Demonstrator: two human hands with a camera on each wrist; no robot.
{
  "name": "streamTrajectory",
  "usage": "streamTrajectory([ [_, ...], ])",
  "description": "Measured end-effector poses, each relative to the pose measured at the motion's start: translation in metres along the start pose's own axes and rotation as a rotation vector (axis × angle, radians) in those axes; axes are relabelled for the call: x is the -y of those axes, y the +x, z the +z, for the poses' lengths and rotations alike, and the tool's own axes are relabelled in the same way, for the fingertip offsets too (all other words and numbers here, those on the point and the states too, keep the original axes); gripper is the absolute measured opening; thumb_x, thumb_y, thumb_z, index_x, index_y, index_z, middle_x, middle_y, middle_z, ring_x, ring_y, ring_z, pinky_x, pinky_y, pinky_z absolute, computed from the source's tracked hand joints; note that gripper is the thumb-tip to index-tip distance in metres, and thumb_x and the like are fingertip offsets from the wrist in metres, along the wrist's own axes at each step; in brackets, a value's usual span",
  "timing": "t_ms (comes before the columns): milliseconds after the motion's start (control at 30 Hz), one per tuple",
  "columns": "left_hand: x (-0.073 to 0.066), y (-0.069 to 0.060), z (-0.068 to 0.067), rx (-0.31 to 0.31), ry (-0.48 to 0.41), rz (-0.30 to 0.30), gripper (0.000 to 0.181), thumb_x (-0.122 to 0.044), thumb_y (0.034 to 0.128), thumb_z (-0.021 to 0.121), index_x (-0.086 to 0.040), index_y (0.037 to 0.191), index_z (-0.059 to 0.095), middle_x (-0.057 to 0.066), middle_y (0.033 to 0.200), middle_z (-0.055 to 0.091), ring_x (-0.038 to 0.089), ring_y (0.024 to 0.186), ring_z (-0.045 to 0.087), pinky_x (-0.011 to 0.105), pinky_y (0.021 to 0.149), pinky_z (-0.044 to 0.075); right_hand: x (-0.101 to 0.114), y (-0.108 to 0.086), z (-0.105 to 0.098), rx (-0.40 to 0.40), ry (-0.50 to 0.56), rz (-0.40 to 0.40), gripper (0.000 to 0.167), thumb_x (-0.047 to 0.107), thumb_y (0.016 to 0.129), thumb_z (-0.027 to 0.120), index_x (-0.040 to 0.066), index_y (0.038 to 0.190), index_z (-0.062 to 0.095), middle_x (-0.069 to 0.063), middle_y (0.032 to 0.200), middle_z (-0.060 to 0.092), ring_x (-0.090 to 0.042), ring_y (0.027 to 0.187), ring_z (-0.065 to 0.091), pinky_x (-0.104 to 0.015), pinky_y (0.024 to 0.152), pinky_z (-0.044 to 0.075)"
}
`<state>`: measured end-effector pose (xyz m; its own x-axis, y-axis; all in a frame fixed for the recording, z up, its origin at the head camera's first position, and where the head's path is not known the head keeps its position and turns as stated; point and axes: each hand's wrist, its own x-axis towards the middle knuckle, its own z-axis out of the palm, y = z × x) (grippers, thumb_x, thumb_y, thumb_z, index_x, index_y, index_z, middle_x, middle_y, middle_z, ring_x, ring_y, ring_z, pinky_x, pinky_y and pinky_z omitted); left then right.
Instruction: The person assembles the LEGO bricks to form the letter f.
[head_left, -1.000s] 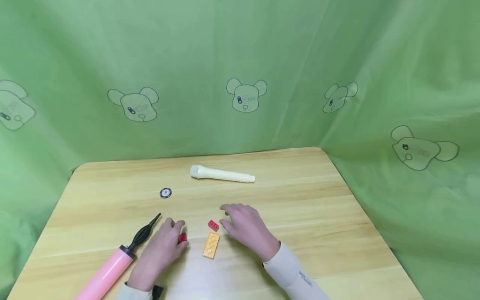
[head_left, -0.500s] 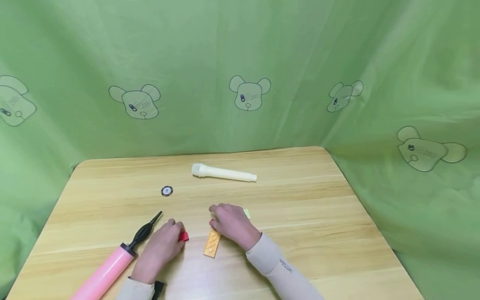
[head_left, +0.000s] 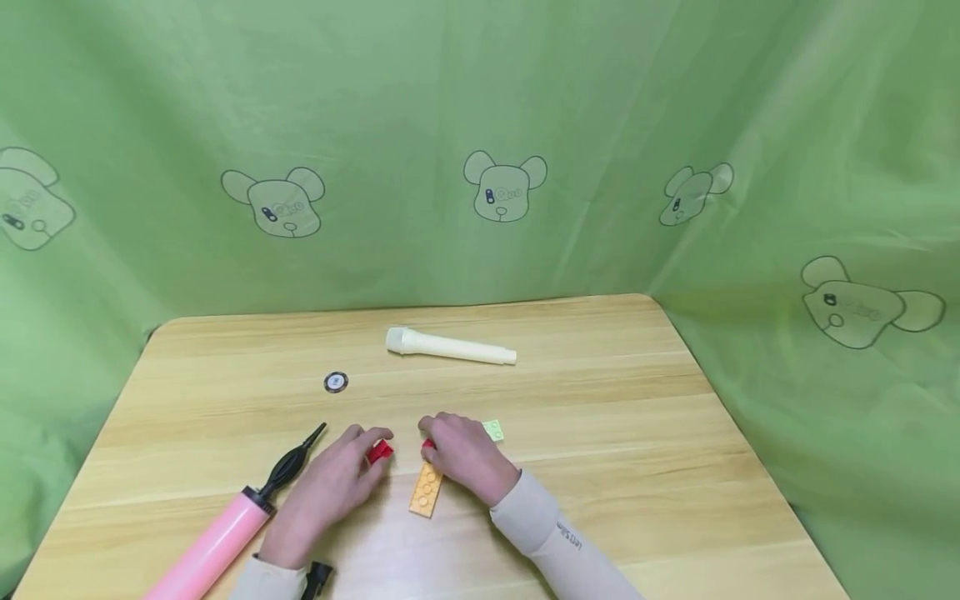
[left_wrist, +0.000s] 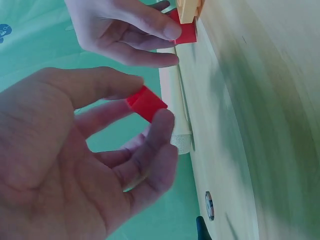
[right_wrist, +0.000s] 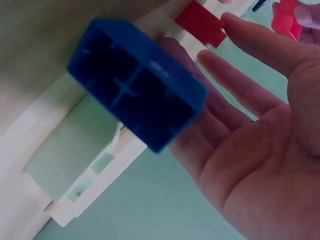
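A: What was the left hand point(head_left: 337, 479) doing?

B: It held a small red block point(left_wrist: 147, 104), pinched between thumb and finger, in the lower middle of the head view, left of the midline.

A: And the right hand point(head_left: 465, 450)?

B: Its thumb tip touched a second red block point(left_wrist: 188, 33), mostly covered in the head view's lower middle. Whether the fingers gripped it could not be determined.

A: Other blocks?

B: An orange block point(head_left: 426, 492) lay studs up, directly below the second red block in the head view. A light green block point(head_left: 493, 430) showed beyond the right hand's right edge. In the right wrist view, a blue block point(right_wrist: 137, 82) stood left of centre, hollow side to the camera, before the fingers; contact could not be confirmed.

A: Remaining items?

B: A white microphone point(head_left: 452, 347) lay just below the head view's centre, a round chip point(head_left: 336, 382) to its lower left, and a pink pump point(head_left: 217, 537) at lower left.
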<state>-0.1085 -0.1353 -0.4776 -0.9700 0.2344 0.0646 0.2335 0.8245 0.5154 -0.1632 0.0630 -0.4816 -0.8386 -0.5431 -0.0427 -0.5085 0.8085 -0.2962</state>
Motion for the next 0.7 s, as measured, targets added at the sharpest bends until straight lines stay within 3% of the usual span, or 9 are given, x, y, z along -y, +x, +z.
streamTrajectory([
  [167, -0.001, 0.003, -0.001, -0.015, -0.138, 0.024, 0.034, -0.011, 0.0893, 0.073, -0.008, 0.123, 0.067, -0.002, 0.092, 0.060, 0.008, 0.076, 0.054, 0.023, 0.067, 0.055, 0.000, -0.001, 0.000, -0.015, 0.017, -0.011, 0.007, 0.005, 0.089, 0.068, 0.011, 0.087, 0.066, 0.003, 0.070, 0.052, -0.010, 0.061, 0.046, -0.020, 0.048, 0.042],
  [300, -0.001, 0.006, -0.001, -0.008, -0.366, -0.007, 0.037, -0.005, 0.0869, 0.074, -0.009, 0.123, 0.064, -0.001, 0.097, 0.063, 0.010, 0.083, 0.059, 0.026, 0.077, 0.058, 0.000, -0.004, -0.006, -0.046, 0.023, -0.014, 0.008, 0.003, 0.090, 0.066, 0.007, 0.095, 0.070, 0.001, 0.075, 0.059, -0.010, 0.063, 0.050, -0.019, 0.051, 0.046],
  [467, -0.003, 0.011, -0.001, 0.011, -0.716, -0.049, 0.039, -0.013, 0.0874, 0.077, -0.012, 0.122, 0.060, 0.008, 0.108, 0.065, 0.020, 0.089, 0.065, 0.029, 0.080, 0.060, 0.003, -0.012, -0.025, -0.093, 0.060, -0.019, 0.019, 0.004, 0.091, 0.066, 0.003, 0.109, 0.071, -0.003, 0.086, 0.067, -0.009, 0.067, 0.054, -0.018, 0.056, 0.050],
  [600, -0.006, 0.013, -0.002, -0.039, -0.960, 0.011, 0.035, -0.007, 0.0906, 0.073, -0.003, 0.122, 0.058, 0.021, 0.113, 0.062, 0.026, 0.095, 0.069, 0.035, 0.087, 0.061, 0.009, -0.022, -0.045, -0.140, 0.099, -0.047, 0.024, 0.006, 0.091, 0.068, 0.003, 0.114, 0.070, -0.002, 0.092, 0.068, -0.008, 0.069, 0.053, -0.017, 0.059, 0.049],
  [700, -0.009, 0.014, -0.002, -0.094, -1.057, 0.039, 0.034, -0.001, 0.0929, 0.067, 0.003, 0.124, 0.055, 0.026, 0.116, 0.061, 0.025, 0.102, 0.069, 0.036, 0.093, 0.058, 0.013, -0.031, -0.057, -0.193, 0.105, -0.079, 0.025, 0.009, 0.092, 0.070, 0.004, 0.116, 0.070, -0.001, 0.095, 0.069, -0.008, 0.072, 0.055, -0.017, 0.063, 0.051],
])
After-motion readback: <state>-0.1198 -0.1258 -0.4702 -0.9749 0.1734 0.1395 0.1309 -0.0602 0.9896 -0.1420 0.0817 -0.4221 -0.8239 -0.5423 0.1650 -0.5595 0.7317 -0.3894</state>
